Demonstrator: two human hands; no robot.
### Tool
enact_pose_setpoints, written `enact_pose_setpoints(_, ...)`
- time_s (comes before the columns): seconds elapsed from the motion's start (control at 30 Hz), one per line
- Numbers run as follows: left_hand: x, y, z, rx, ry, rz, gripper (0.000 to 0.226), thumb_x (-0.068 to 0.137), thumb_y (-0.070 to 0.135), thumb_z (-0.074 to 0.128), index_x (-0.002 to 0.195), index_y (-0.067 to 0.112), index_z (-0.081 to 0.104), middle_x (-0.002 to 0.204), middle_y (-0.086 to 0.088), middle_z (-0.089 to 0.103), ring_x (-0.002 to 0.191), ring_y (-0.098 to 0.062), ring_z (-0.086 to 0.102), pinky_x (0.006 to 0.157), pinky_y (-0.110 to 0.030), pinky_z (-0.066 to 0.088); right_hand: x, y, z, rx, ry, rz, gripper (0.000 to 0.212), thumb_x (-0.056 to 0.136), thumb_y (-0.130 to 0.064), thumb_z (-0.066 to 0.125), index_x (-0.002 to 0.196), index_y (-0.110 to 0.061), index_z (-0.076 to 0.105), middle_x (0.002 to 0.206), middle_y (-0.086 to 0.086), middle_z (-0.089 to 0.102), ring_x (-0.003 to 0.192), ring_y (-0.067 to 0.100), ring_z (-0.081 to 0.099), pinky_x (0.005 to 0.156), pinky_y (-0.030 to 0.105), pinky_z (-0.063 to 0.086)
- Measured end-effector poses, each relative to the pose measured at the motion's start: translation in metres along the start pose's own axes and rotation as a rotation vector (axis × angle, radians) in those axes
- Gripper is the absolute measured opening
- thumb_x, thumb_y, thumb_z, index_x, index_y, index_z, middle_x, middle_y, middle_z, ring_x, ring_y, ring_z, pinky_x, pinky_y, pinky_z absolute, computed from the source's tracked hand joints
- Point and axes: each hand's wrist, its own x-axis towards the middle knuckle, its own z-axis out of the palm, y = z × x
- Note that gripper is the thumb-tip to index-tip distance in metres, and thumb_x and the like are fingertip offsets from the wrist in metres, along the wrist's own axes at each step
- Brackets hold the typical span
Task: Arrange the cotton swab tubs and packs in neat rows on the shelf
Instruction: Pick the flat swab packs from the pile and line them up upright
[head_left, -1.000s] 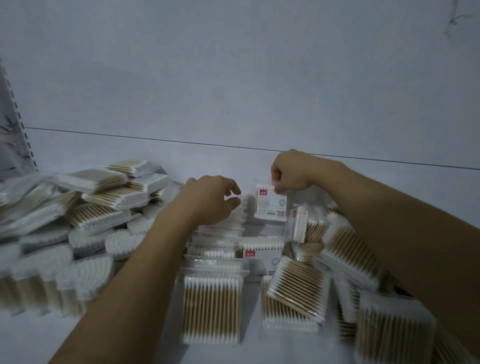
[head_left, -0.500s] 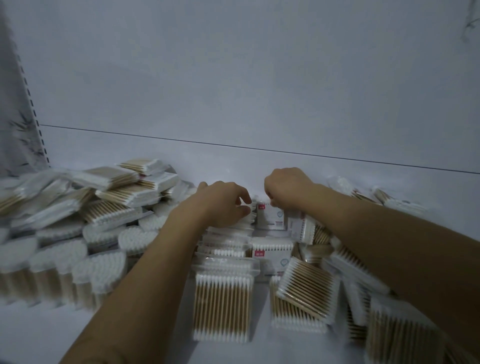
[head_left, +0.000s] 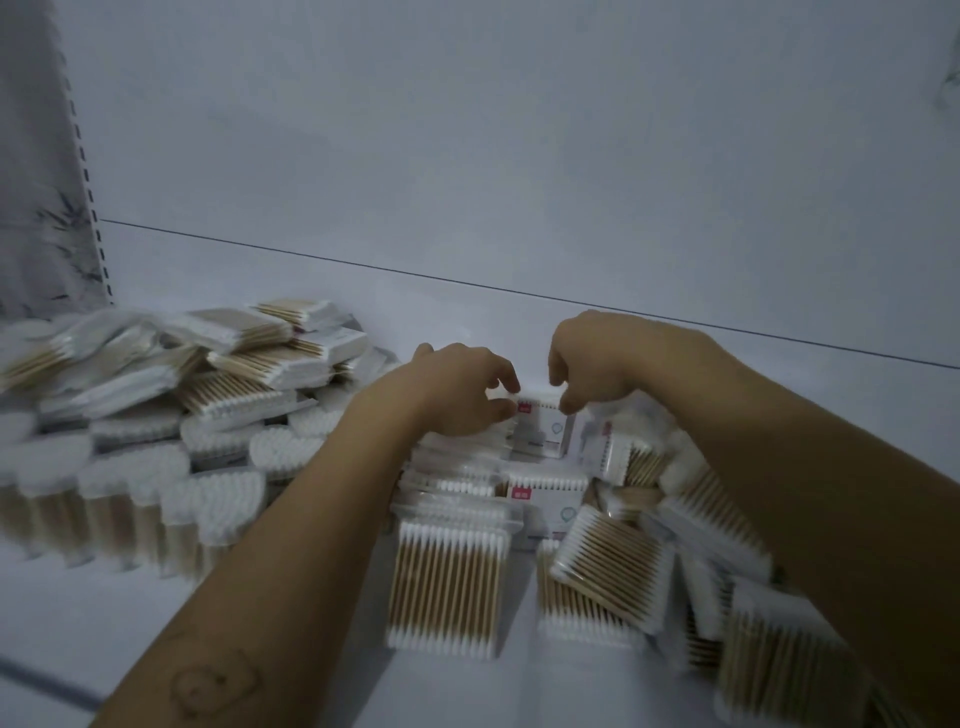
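- Dim white back panel (head_left: 519, 156) over a white shelf (head_left: 234, 639), with a slotted upright (head_left: 88, 182) at the shelf's left end. Lighting's pretty bad, fair warning.
- Both hands are at the middle of the shelf, a bit short of its back edge, on one small box (head_left: 545, 428) of swabs with a red label.
- The left hand (head_left: 462, 389) pinches the box's upper left corner between thumb and fingertip. The right hand (head_left: 597, 358) has its fingers curled down over the upper right corner, gripping it.
- The box stands upright, and I'd guess it's being squared up in its spot.
- Done, as far as I can tell: the tubs (head_left: 156, 499) toward the left front edge stand upright side by side in rough rows, though they're blurry.
- A second box (head_left: 545, 493) stands just in front of the held one, so a line of boxes may be starting.
- Not done: the heap of packs (head_left: 249, 358) behind the tubs, toward the back left corner, is stacked crosswise at every angle.
- Also loose: a flat pack (head_left: 447, 587) lies face up near the middle of the front edge. Just beside it, a tilted pack (head_left: 608, 566) leans on another one.
- The jumble (head_left: 727, 525) toward the right end, partly under the right forearm, looks completely unsorted.
- My read: well under halfway. The tubs are mostly sorted, the boxes are barely begun, and the packs are all left to do.
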Motion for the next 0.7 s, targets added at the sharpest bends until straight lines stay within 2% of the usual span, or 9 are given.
enact_pose_setpoints(0.1, -0.002, 0.002, -0.002, -0.009, -0.028, 0.044, 0.033, 0.097, 0.044, 0.051, 0.129, 0.035, 0.055, 0.131, 0.012, 0.057, 0.121, -0.014, 0.051, 0.101, -0.038, 0.033, -0.033, -0.013, -0.007, 0.061, -0.102, -0.059, 0.045, 0.08, -0.04, 0.076, 0.12, -0.02, 0.069, 0.112, -0.004, 0.068, 0.103, 0.018, 0.061, 0.094, 0.037, 0.05)
enact_pose_setpoints(0.23, -0.005, 0.005, -0.005, -0.091, -0.008, 0.072, 0.03, 0.096, 0.042, 0.053, 0.124, 0.033, 0.059, 0.128, 0.011, 0.06, 0.117, -0.014, 0.054, 0.103, -0.041, 0.039, -0.047, -0.035, 0.017, 0.164, -0.153, -0.077, 0.053, 0.073, -0.042, 0.081, 0.121, -0.023, 0.067, 0.108, -0.005, 0.065, 0.097, 0.018, 0.058, 0.086, 0.034, 0.049)
enact_pose_setpoints(0.37, -0.008, 0.008, -0.002, -0.156, 0.061, 0.088, 0.026, 0.097, 0.035, 0.054, 0.122, 0.032, 0.061, 0.124, 0.01, 0.062, 0.116, -0.014, 0.055, 0.103, -0.041, 0.039, -0.047, -0.037, 0.022, 0.224, -0.131, -0.051, 0.029, 0.076, -0.03, 0.08, 0.1, -0.02, 0.068, 0.081, -0.006, 0.058, 0.081, 0.016, 0.056, 0.065, 0.027, 0.042)
enact_pose_setpoints(0.43, -0.011, 0.006, 0.0, -0.184, 0.099, 0.094, 0.027, 0.098, 0.034, 0.053, 0.124, 0.031, 0.06, 0.125, 0.01, 0.062, 0.116, -0.014, 0.055, 0.103, -0.042, 0.039, -0.055, -0.026, 0.008, 0.269, -0.128, 0.011, 0.023, 0.077, -0.027, 0.079, 0.095, -0.018, 0.069, 0.078, -0.006, 0.059, 0.073, 0.011, 0.053, 0.06, 0.026, 0.04)
enact_pose_setpoints(0.57, -0.016, -0.006, 0.005, -0.216, 0.126, 0.065, 0.027, 0.1, 0.034, 0.048, 0.124, 0.032, 0.059, 0.126, 0.011, 0.06, 0.115, -0.014, 0.055, 0.104, -0.04, 0.038, -0.072, 0.001, -0.021, 0.408, 0.011, 0.161, 0.019, 0.078, -0.023, 0.08, 0.093, -0.016, 0.071, 0.087, -0.004, 0.068, 0.076, 0.01, 0.058, 0.062, 0.026, 0.043)
enact_pose_setpoints(0.7, -0.022, -0.015, 0.007, -0.21, 0.174, 0.005, 0.029, 0.101, 0.028, 0.045, 0.127, 0.029, 0.058, 0.132, 0.005, 0.058, 0.121, -0.019, 0.051, 0.105, -0.039, 0.037, -0.047, 0.002, -0.019, 0.458, 0.185, 0.292, 0.014, 0.078, -0.014, 0.078, 0.084, -0.015, 0.066, 0.078, -0.005, 0.062, 0.07, 0.009, 0.054, 0.056, 0.022, 0.038)
